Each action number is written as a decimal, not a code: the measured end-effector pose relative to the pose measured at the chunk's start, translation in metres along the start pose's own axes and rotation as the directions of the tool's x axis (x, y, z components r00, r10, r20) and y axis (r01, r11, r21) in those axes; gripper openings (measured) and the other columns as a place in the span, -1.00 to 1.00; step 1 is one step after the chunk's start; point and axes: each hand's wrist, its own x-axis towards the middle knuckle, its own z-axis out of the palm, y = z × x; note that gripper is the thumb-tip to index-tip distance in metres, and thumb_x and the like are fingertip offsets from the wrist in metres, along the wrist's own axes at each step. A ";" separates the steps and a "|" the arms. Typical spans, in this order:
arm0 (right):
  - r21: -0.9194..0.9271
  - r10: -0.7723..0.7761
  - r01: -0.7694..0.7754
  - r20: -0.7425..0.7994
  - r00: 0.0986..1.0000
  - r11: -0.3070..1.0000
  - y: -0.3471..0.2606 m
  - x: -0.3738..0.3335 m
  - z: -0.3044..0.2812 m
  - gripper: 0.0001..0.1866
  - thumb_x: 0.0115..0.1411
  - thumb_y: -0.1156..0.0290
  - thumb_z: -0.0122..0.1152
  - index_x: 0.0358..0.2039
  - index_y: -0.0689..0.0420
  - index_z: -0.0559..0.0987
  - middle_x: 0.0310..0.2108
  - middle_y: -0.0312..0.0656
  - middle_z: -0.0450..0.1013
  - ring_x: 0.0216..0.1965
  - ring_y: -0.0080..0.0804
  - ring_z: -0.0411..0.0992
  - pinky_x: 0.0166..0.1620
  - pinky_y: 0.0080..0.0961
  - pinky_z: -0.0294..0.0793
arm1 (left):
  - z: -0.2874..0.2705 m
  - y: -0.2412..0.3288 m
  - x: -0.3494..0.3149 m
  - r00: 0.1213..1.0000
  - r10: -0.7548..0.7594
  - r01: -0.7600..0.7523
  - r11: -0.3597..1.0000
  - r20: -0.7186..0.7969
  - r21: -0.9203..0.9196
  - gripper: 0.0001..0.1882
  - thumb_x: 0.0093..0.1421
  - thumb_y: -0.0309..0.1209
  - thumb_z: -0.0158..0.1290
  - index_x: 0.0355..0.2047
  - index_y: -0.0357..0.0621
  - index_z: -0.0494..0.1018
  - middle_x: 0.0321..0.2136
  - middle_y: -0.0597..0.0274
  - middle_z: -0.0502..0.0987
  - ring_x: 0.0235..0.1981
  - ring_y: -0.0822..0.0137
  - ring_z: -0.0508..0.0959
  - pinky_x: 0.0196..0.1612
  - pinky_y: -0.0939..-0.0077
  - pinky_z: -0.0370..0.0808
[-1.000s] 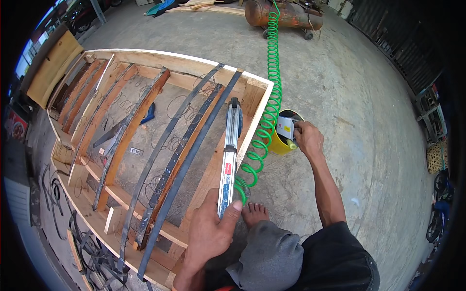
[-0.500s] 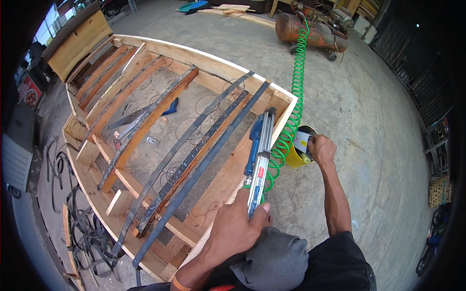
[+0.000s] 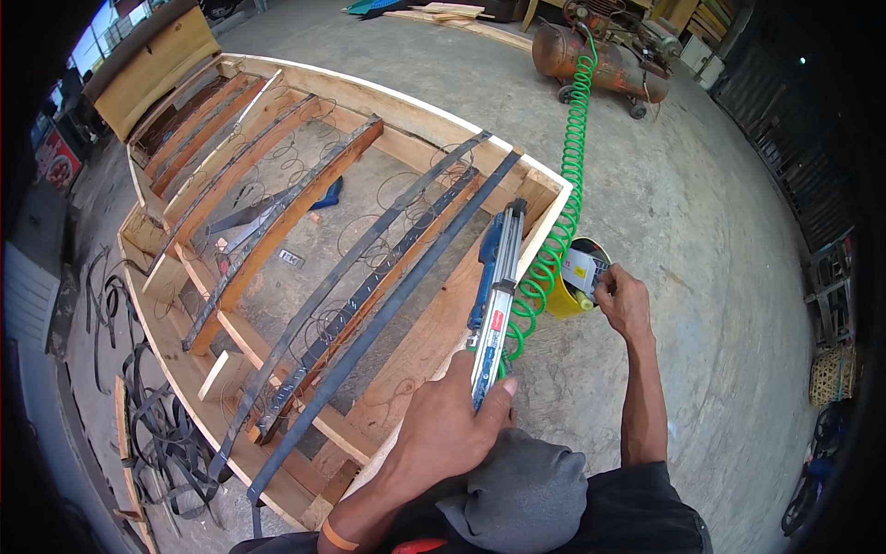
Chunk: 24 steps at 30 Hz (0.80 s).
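In my left hand (image 3: 443, 429) is a blue and silver pneumatic staple gun (image 3: 499, 272), gripped round the lower end of its long magazine. The gun lies over the near right corner of a wooden furniture frame (image 3: 544, 205). My right hand (image 3: 624, 300) is closed at the rim of a yellow bucket (image 3: 565, 303). Its fingertips pinch a small greyish item beside a white and yellow box (image 3: 578, 268) inside the bucket; what that item is cannot be made out. A coiled green air hose (image 3: 576, 138) passes between the gun and the bucket.
Dark elastic webbing straps (image 3: 388, 254) and wire springs cross the frame. A handsaw (image 3: 249, 214) lies within it. Loose black straps (image 3: 166, 443) are heaped on the floor at left. A rusty air compressor (image 3: 600, 65) stands at the far right.
My right hand has shifted slightly right and down at the bucket, and a greyish item now shows at its fingertips. My left hand keeps the staple gun nearly in place.
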 end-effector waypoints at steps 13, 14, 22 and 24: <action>0.185 -0.004 -0.001 0.024 1.000 0.983 0.007 -0.015 0.026 -0.45 0.12 0.58 0.25 0.18 0.17 0.51 -0.19 0.03 0.59 -0.27 -0.11 0.62 -0.13 -0.26 0.61 | 0.004 -0.002 -0.002 1.000 -0.029 0.029 1.000 -0.006 0.013 -0.57 0.37 -0.14 0.06 -0.13 -0.37 0.39 -0.58 -0.11 0.57 -0.51 -0.15 0.64 -0.39 0.03 0.52; 0.176 0.053 -0.053 0.006 0.999 0.983 0.007 -0.017 0.025 -0.45 0.12 0.59 0.25 0.18 0.17 0.51 -0.20 0.02 0.59 -0.27 -0.11 0.62 -0.13 -0.26 0.61 | 0.005 -0.003 -0.002 0.999 -0.046 0.046 0.999 -0.007 0.005 -0.56 0.36 -0.11 0.08 -0.13 -0.34 0.41 -0.56 -0.16 0.55 -0.50 -0.19 0.62 -0.39 0.01 0.50; 0.201 0.014 0.077 -0.416 0.909 0.977 -0.084 -0.041 -0.046 -0.55 0.21 0.57 0.29 0.14 0.18 0.57 -0.30 -0.09 0.64 -0.33 -0.34 0.62 -0.25 -0.45 0.61 | 0.010 -0.004 -0.002 1.000 -0.017 0.019 0.995 -0.021 0.099 -0.55 0.34 -0.13 0.08 -0.15 -0.40 0.40 -0.62 -0.15 0.53 -0.58 -0.23 0.59 -0.43 -0.04 0.49; 0.227 -0.149 0.282 -0.470 0.870 0.932 -0.132 -0.038 -0.060 -0.60 0.26 0.53 0.34 0.12 0.19 0.58 -0.27 -0.12 0.65 -0.33 -0.42 0.62 -0.28 -0.52 0.61 | 0.010 -0.006 -0.002 0.999 0.002 0.002 0.995 -0.035 0.096 -0.55 0.34 -0.14 0.08 -0.15 -0.40 0.41 -0.62 -0.15 0.53 -0.58 -0.24 0.59 -0.43 -0.05 0.49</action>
